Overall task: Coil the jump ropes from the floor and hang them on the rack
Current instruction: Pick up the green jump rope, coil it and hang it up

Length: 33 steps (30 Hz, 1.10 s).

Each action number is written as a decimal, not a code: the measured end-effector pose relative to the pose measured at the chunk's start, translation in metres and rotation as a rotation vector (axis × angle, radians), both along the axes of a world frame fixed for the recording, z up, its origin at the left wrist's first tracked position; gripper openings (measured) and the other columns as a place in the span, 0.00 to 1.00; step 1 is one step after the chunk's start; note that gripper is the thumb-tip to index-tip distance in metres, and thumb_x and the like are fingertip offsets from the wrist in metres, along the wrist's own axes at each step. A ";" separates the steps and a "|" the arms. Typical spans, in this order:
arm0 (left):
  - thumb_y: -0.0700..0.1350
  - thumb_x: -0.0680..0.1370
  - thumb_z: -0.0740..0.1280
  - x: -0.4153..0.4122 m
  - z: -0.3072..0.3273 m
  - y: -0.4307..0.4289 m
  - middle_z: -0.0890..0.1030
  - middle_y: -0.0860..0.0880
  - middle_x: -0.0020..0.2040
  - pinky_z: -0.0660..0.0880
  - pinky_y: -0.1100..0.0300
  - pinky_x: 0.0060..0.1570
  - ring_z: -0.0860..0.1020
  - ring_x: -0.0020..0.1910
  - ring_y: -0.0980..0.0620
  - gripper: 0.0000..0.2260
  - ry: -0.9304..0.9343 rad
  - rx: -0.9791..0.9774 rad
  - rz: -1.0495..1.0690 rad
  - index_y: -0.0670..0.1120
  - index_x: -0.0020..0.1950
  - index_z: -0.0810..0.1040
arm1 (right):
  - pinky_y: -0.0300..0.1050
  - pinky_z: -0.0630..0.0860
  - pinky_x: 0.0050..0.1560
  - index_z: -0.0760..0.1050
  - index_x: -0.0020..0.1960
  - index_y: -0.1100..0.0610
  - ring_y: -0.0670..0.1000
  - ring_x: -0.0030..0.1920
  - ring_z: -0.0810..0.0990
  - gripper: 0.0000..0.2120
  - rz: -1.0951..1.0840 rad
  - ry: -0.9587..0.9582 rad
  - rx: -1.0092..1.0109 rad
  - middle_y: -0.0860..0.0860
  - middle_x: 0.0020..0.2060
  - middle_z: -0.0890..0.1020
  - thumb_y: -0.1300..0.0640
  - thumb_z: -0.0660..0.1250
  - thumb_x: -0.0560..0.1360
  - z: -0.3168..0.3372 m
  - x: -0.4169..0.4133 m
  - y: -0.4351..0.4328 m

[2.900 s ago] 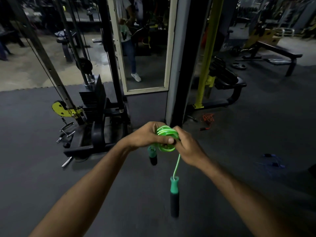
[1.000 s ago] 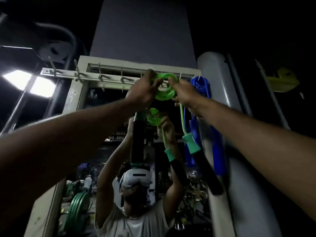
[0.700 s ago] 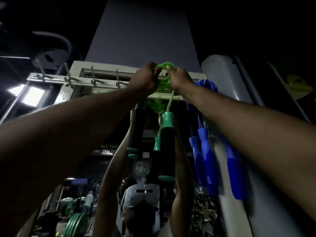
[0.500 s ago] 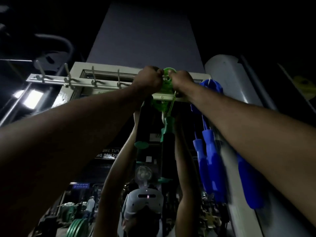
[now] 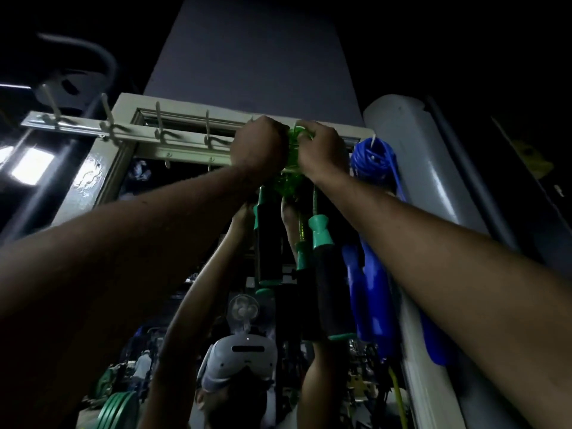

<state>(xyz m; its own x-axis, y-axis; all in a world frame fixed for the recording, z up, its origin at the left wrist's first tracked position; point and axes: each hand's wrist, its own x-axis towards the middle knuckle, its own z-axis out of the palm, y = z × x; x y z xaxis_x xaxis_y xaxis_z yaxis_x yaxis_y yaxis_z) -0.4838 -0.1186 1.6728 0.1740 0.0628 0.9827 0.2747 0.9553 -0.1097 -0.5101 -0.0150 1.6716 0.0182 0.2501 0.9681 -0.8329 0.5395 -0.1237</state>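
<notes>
Dim gym: a hook rack [image 5: 77,124] tops the mirror [image 5: 161,187], hooks free leftward. Toward its right end, left hand [image 5: 260,144] and right hand [image 5: 322,150] — grips closed — hold the coiled green jump rope [image 5: 292,157] beside a blue rope [image 5: 374,156].

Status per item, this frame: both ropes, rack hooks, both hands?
green jump rope: coiled, held at the rack by both hands, handles dangling; whether it sits on a hook is hidden.
blue jump rope: coiled, hanging on a hook, handles down.
hook rack: hooks left of the hands bare.
left hand: grips the green coil.
right hand: grips the green coil.
</notes>
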 end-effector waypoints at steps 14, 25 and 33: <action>0.44 0.82 0.57 -0.019 -0.015 -0.011 0.84 0.45 0.48 0.67 0.58 0.34 0.80 0.39 0.45 0.13 0.158 -0.143 0.100 0.49 0.63 0.76 | 0.51 0.71 0.63 0.55 0.77 0.56 0.58 0.68 0.71 0.31 -0.501 0.085 0.269 0.53 0.73 0.66 0.66 0.56 0.75 -0.019 -0.007 0.003; 0.44 0.81 0.55 0.008 -0.034 -0.024 0.74 0.46 0.69 0.73 0.49 0.46 0.79 0.55 0.38 0.21 -0.077 -0.211 0.135 0.48 0.75 0.63 | 0.57 0.64 0.71 0.50 0.77 0.56 0.60 0.74 0.60 0.25 -0.443 -0.116 0.463 0.54 0.78 0.48 0.53 0.50 0.82 -0.046 0.015 0.005; 0.49 0.81 0.56 0.035 -0.045 -0.026 0.76 0.46 0.66 0.73 0.49 0.50 0.77 0.59 0.38 0.17 -0.149 -0.162 0.126 0.51 0.69 0.71 | 0.51 0.67 0.64 0.55 0.76 0.52 0.56 0.71 0.66 0.23 -0.406 -0.080 0.394 0.50 0.77 0.57 0.50 0.50 0.82 -0.057 0.038 0.012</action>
<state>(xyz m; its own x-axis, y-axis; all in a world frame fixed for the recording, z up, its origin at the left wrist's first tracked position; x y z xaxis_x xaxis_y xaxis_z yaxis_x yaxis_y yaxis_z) -0.4491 -0.1447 1.6277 0.0088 0.2340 0.9722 0.1795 0.9561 -0.2318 -0.4723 -0.0029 1.6148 -0.0396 -0.1416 0.9891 -0.5457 0.8323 0.0973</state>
